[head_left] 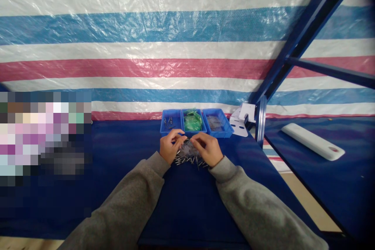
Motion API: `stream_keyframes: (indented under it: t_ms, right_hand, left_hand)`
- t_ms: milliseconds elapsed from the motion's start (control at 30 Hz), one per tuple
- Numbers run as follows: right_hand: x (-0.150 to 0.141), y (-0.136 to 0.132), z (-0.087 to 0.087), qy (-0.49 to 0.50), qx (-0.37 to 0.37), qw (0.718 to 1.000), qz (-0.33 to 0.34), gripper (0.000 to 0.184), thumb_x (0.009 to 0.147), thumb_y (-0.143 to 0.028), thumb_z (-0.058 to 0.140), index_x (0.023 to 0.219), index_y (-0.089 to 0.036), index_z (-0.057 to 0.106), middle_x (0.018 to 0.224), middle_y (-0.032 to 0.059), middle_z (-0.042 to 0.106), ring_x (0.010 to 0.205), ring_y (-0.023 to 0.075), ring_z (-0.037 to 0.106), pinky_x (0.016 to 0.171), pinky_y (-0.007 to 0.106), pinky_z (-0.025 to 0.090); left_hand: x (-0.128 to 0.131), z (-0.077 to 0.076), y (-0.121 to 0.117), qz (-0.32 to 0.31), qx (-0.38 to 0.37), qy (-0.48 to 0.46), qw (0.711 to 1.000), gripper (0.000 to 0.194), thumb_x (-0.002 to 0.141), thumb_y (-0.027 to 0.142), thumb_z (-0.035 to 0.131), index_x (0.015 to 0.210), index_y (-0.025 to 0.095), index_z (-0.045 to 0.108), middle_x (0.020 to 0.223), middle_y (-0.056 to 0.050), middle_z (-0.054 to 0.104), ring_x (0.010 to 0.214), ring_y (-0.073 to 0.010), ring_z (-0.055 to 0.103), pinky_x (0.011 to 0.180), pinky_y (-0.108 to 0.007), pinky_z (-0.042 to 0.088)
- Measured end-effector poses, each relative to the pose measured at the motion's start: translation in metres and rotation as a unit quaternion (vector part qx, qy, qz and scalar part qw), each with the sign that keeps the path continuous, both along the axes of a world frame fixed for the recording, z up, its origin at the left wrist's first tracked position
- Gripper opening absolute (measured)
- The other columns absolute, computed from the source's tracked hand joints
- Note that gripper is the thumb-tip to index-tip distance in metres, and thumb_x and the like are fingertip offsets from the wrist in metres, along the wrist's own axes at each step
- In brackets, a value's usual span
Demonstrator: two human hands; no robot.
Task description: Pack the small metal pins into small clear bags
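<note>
My left hand (171,145) and my right hand (207,148) meet fingertip to fingertip over the dark blue table. Each is closed in a pinch, and a tiny thin piece seems to lie between the tips, too small to name. Under and between them spreads a pile of thin metal pins (191,159), looking like rivets, with some clear plastic (188,149) among them. Just behind stand three blue trays: the left tray (162,129) has a few metal pins, the middle tray (183,128) a green plastic bag (192,120), the right tray (227,129) clear plastic bags (213,122).
White cut-out sheets (238,128) lie right of the trays, against a blue metal post (260,121). Past a gap, a long white plastic object (313,141) rests on a second blue table. A striped sheet (146,50) hangs behind. The left side is blurred out.
</note>
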State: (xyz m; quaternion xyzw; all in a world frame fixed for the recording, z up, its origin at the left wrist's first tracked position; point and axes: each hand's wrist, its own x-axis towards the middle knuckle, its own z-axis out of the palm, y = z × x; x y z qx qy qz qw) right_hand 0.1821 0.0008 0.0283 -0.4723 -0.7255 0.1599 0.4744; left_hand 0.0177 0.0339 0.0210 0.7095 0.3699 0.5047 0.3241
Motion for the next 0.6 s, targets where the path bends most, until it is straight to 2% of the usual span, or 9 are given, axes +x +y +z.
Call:
stream_keyframes:
  t_ms: [200, 433, 600]
  right_hand:
    - [0.0051, 0.0039, -0.0013, 0.017, 0.005, 0.999, -0.045, 0.028, 0.085, -0.039, 0.044, 0.075, -0.018, 0.060, 0.068, 0.0022, 0.058, 0.055, 0.0122, 0.049, 0.054, 0.024, 0.037]
    - [0.0038, 0.0052, -0.0047, 0.020, 0.014, 0.999, -0.044, 0.026, 0.085, -0.036, 0.046, 0.074, -0.018, 0.060, 0.069, 0.0020, 0.059, 0.057, 0.0120, 0.051, 0.055, 0.024, 0.038]
    - [0.0026, 0.0051, -0.0056, 0.029, 0.019, 0.998, -0.054, 0.025, 0.085, -0.036, 0.047, 0.074, -0.018, 0.060, 0.068, 0.0015, 0.059, 0.056, 0.0116, 0.051, 0.054, 0.023, 0.038]
  left_hand:
    - [-0.0006, 0.0007, 0.0049, -0.001, -0.018, -0.041, 0.999, 0.016, 0.075, 0.030, 0.061, 0.078, 0.014, 0.061, 0.066, -0.001, 0.062, 0.054, -0.0098, 0.057, 0.055, -0.021, 0.048]
    - [0.0019, 0.0041, 0.0032, -0.032, -0.063, -0.082, 0.994, 0.017, 0.073, 0.029, 0.063, 0.078, 0.013, 0.058, 0.067, 0.000, 0.060, 0.056, -0.0096, 0.057, 0.054, -0.020, 0.048]
    - [0.0036, 0.0063, 0.0012, -0.040, -0.086, -0.084, 0.992, 0.021, 0.072, 0.029, 0.064, 0.085, 0.013, 0.061, 0.077, -0.003, 0.064, 0.063, -0.0122, 0.060, 0.056, -0.022, 0.049]
